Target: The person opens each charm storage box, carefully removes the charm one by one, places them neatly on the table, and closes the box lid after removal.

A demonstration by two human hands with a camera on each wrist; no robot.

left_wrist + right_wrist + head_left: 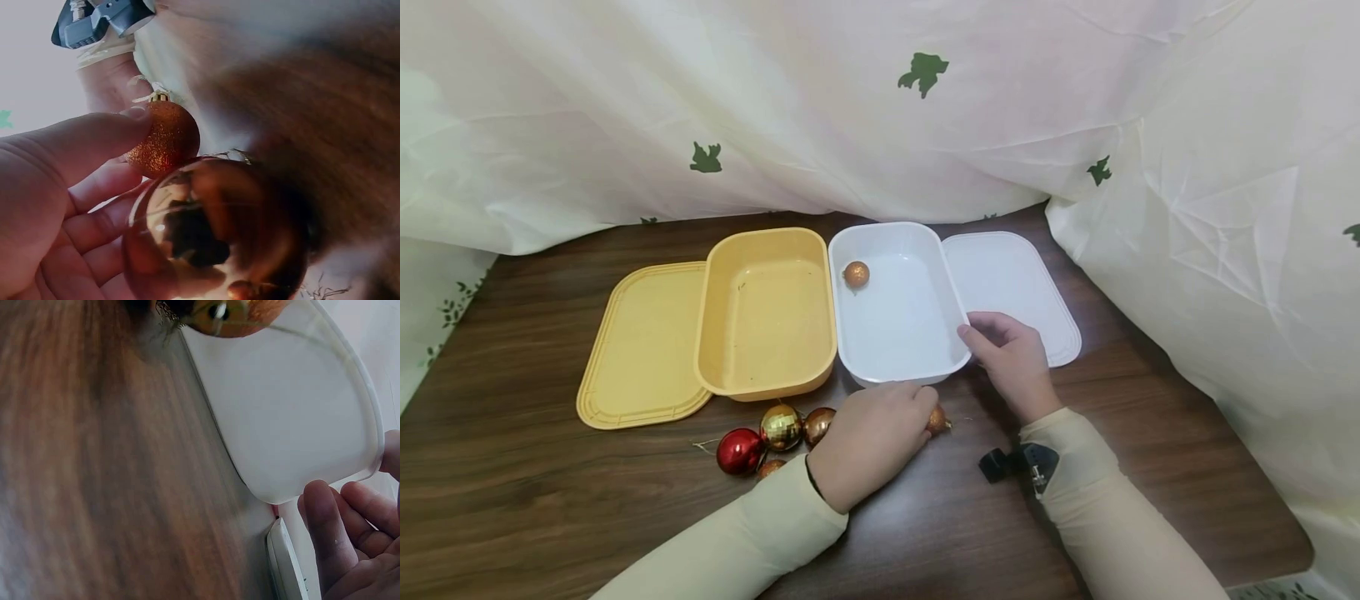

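My left hand [876, 442] pinches an orange glitter bauble [165, 140] between thumb and fingers, low over the table in front of the white container [895, 325]. Close by in the left wrist view is a shiny copper bauble [212, 231]. At the white container's near right corner, my right hand [1011, 362] holds the rim with thumb and fingertips. Inside that container lies another orange glitter bauble [856, 274]. Left of my left hand, a red bauble [740, 451], a gold one [781, 427] and a partly hidden orange one [771, 468] rest on the table.
A yellow container [767, 321] stands against the white one's left side. The yellow lid [647, 346] lies to its left, and the white lid [1007, 287] lies right of the white container. White cloth [820, 108] hangs behind the brown wooden table [512, 400].
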